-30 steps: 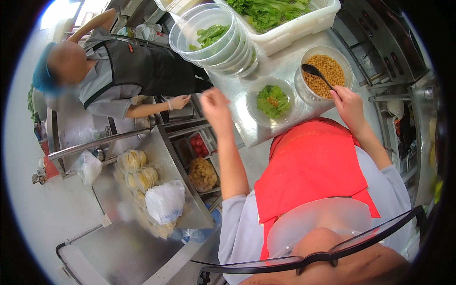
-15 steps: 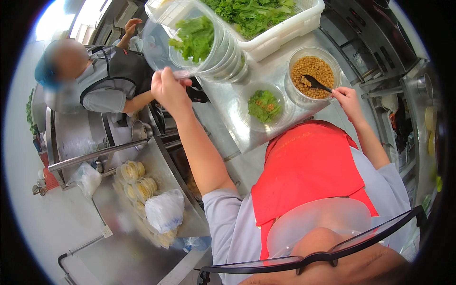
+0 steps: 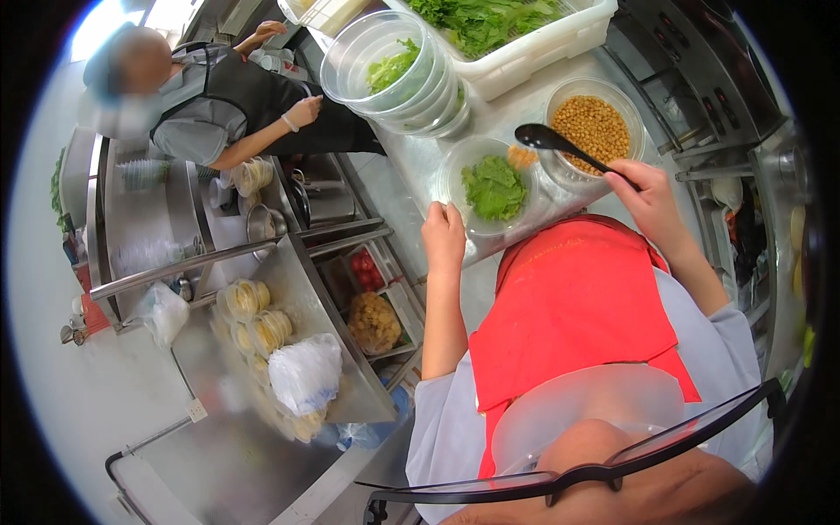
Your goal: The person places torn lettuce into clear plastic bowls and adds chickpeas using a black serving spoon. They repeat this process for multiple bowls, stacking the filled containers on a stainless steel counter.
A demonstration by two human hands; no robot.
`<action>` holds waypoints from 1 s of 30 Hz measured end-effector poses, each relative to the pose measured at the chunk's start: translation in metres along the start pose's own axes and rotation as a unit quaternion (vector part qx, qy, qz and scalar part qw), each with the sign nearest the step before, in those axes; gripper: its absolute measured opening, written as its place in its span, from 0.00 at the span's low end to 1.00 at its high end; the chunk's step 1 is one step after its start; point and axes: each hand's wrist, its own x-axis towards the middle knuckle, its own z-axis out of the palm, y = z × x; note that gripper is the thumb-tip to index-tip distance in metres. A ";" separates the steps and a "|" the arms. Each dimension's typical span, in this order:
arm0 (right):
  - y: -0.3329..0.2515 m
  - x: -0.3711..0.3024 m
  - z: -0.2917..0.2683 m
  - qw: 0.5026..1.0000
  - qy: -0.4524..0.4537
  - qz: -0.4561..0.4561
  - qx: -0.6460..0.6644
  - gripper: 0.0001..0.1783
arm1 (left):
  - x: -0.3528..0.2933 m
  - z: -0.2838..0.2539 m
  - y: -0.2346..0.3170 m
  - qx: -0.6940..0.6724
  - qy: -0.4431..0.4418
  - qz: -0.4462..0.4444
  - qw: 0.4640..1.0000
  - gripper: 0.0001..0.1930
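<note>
right hand (image 3: 652, 188) is gripping the black ladle (image 3: 569, 149), its handle slanting up-left so the scoop is hanging between the chickpea bowl (image 3: 593, 129) and the lettuce bowl (image 3: 490, 185); left hand (image 3: 444, 238), loosely curled and empty, is touching that bowl's near rim on the desk (image 3: 411, 162).

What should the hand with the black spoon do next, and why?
Probably tip the black spoon over the clear bowl of greens. The right hand holds it between the tub of yellow beans and that bowl, where a few beans already lie at the rim. The left hand rests by the bowl's edge.
</note>
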 end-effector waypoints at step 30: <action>0.019 -0.008 -0.047 0.949 0.024 0.294 0.110 0.13 | 0.002 -0.069 0.055 -0.279 -0.016 0.076 0.957 0.11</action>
